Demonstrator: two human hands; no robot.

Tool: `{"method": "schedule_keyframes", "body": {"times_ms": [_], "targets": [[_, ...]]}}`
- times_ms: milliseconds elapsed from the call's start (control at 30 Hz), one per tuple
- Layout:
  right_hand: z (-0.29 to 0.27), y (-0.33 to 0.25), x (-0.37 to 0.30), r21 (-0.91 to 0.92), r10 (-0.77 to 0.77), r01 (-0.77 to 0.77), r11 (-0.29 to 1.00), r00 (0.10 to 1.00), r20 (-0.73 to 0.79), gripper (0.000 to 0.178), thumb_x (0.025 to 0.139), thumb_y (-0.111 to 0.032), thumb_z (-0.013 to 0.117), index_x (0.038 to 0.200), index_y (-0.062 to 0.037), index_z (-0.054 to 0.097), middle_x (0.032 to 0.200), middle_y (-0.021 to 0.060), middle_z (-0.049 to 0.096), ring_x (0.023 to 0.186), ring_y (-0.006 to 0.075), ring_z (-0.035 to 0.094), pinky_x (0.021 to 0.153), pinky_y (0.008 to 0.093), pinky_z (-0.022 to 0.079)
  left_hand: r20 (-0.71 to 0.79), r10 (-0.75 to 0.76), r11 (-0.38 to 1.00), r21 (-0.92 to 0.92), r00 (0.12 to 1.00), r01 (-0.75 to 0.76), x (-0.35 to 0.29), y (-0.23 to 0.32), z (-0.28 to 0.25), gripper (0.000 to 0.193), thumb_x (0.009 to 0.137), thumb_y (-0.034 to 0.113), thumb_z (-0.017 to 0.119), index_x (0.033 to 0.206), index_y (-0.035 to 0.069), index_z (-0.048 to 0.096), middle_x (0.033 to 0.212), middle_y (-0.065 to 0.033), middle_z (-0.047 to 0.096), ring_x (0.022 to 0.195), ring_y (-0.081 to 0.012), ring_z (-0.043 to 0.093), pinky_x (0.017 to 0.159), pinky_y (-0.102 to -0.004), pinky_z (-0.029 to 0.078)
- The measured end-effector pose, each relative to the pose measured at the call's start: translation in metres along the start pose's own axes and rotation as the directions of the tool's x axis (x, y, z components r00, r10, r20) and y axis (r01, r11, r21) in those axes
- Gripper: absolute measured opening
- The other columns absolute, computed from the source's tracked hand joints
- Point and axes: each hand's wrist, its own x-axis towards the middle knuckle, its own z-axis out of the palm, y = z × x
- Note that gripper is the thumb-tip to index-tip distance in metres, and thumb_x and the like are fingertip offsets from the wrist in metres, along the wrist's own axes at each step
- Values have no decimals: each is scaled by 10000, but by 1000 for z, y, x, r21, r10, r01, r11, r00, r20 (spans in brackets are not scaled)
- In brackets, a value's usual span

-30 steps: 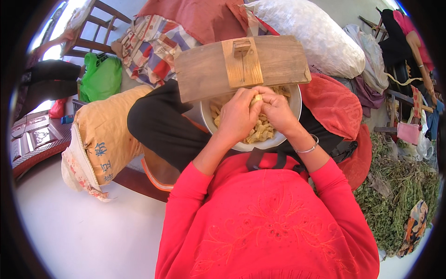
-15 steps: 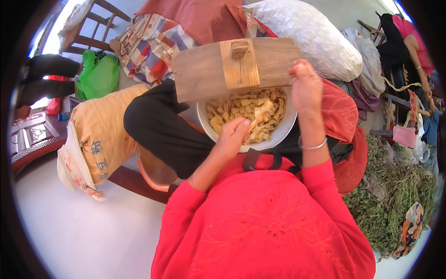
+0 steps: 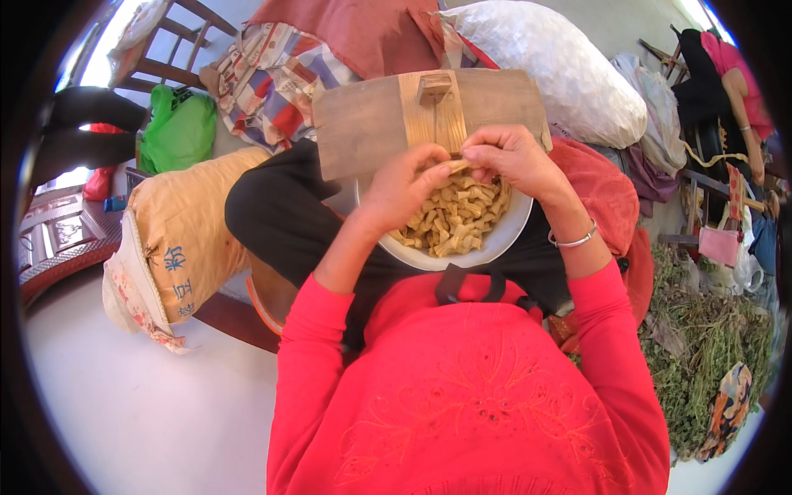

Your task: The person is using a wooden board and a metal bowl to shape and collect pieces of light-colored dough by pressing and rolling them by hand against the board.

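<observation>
Close together over the far side of a white bowl, both my hands are closed at the fingertips. A pale tan strip is pinched by my left hand. My right hand pinches at the same strip's other end, partly hidden by the fingers. Tan, twisted, knot-like pieces fill the bowl on my lap. A wooden board leans just beyond the hands. A lighter wood strip runs down its middle, with a small block at the top.
A tan sack stands at my left, near a green plastic bag. A bulging white sack lies beyond the board. Dried greenery is heaped on the floor at right. Another person's arm shows at far right.
My right hand has come down and left from the board's right edge to meet the left hand. The left hand has moved up from the bowl with a tan strip.
</observation>
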Motion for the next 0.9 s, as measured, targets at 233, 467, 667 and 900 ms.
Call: {"method": "schedule_keyframes", "body": {"times_ms": [233,467,667,900], "targets": [[7,3,22,42,-79,94,995,961,-266,103,885,-96,614,885,1,650,677,-5,584,593,64,540,547,208,459,43,-199,941,-271,979,203,29,-15,-27,184,904,115,567,1039,-9,559,865,-36,602,796,-122,559,738,-271,465],[9,20,38,-84,-207,189,978,903,-377,83,879,-82,614,876,-8,652,687,-13,586,610,68,529,561,228,444,-99,-133,974,-198,986,112,45,-29,-25,189,865,115,587,1008,-8,575,844,-72,633,735,-183,588,680,-329,475],[22,34,37,-649,-495,195,735,809,-317,56,837,-62,614,854,-16,641,721,92,624,612,247,579,583,327,466,-256,31,945,322,966,55,45,-45,-16,144,900,111,579,923,-30,588,769,-66,611,705,-142,568,648,-296,472],[35,14,-4,-901,-722,269,340,689,-67,103,813,-106,622,908,-82,653,1004,121,627,891,323,569,775,420,447,-280,-100,994,-60,955,87,10,-40,-1,102,898,81,566,878,-12,604,749,-22,607,714,-83,543,643,-265,467]]}}
